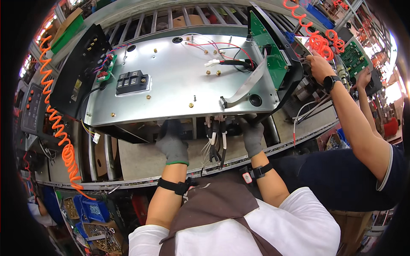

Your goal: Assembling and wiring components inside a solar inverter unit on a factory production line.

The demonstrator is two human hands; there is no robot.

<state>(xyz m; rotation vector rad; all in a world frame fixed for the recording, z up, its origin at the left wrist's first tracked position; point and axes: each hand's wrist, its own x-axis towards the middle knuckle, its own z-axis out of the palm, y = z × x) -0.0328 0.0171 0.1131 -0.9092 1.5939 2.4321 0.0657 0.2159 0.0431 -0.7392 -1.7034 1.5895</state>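
Observation:
Before me a metal chassis lies on the work line, its flat silver plate facing up. In a grey glove, my left hand reaches in under the plate's near edge; its fingers are hidden in the dark opening. My right hand, gloved too, is at the near edge further right, its fingers also out of sight. Between the two hands hangs a bundle of black and white cables. On the plate sit a black terminal module, a grey ribbon cable and a white connector.
Green circuit boards stand at both ends, the larger board at right. A co-worker's hand works on another unit at right. An orange coiled hose hangs at left. Blue parts bins stand lower left; conveyor rollers run behind.

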